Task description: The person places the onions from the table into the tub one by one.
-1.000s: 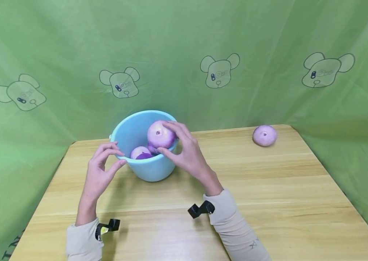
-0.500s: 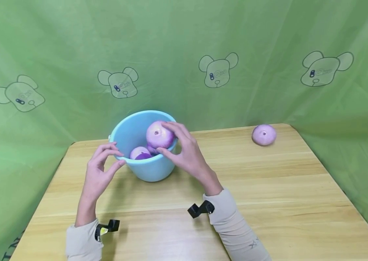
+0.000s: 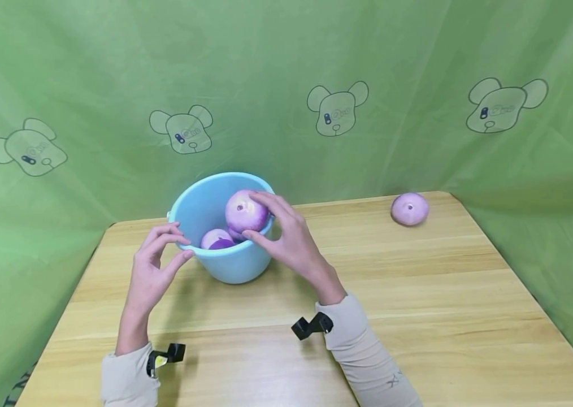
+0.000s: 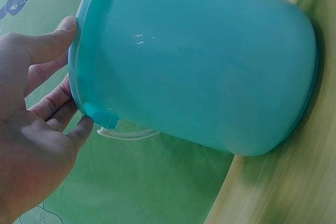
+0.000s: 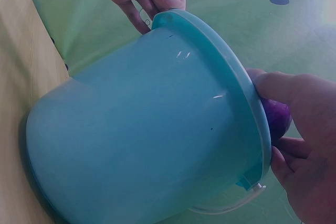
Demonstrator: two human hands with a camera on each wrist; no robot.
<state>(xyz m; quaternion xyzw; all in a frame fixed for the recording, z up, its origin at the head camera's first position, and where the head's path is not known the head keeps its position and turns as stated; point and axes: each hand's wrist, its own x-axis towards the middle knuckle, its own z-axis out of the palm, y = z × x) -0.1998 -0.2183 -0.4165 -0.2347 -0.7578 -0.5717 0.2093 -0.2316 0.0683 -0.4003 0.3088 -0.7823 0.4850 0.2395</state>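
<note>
A light blue bucket stands at the back left of the table. My left hand holds the left front of its rim, thumb against the outside in the left wrist view. My right hand grips a round purple onion at the bucket's right rim, thumb in front and fingers over the far side. Below it, inside the bucket, lie a pale onion with a dark purple patch and part of another purple one. From the right wrist camera, the bucket's wall hides what is inside.
Another purple onion rests near the table's back right corner. The wooden table ends just behind the bucket, where a green printed curtain hangs. A white handle hangs from the bucket's side.
The onion in my right hand has shifted very slightly left over the bucket. Both hands otherwise keep their places, and the head view has drifted a little.
</note>
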